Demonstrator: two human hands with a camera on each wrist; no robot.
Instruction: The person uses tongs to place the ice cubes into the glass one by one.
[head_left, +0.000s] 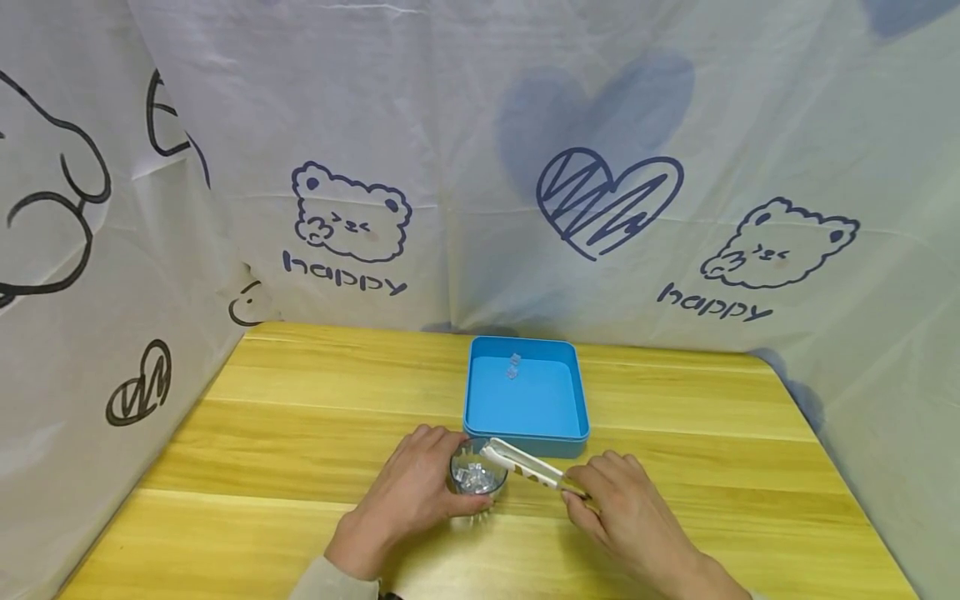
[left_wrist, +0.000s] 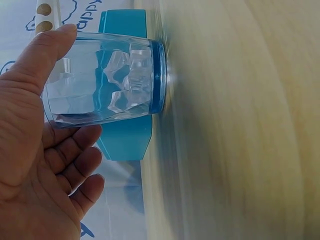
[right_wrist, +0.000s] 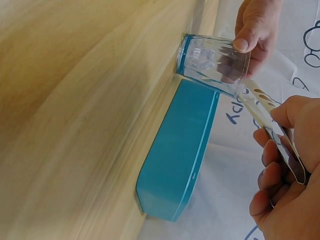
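Note:
My left hand (head_left: pixel 417 483) holds a clear drinking glass (left_wrist: pixel 82 95) near its rim, between thumb and fingers. The glass stands upright on the table with several clear ice-like cubes (left_wrist: pixel 127 80) at its bottom. In my right hand (head_left: pixel 628 510) is a pair of white tongs (head_left: pixel 525 465) with gold-coloured spots. Their tips reach over the rim of the glass from the right; whether they pinch a cube is too small to tell. Just behind the glass sits a shallow blue box (head_left: pixel 534 447), with two clear cubes (head_left: pixel 513 367) on its floor.
The wood-grain table (head_left: pixel 315 450) extends to both sides of the box. White cloth (head_left: pixel 465 167) printed with bears and hearts hangs along the back and the left and right sides.

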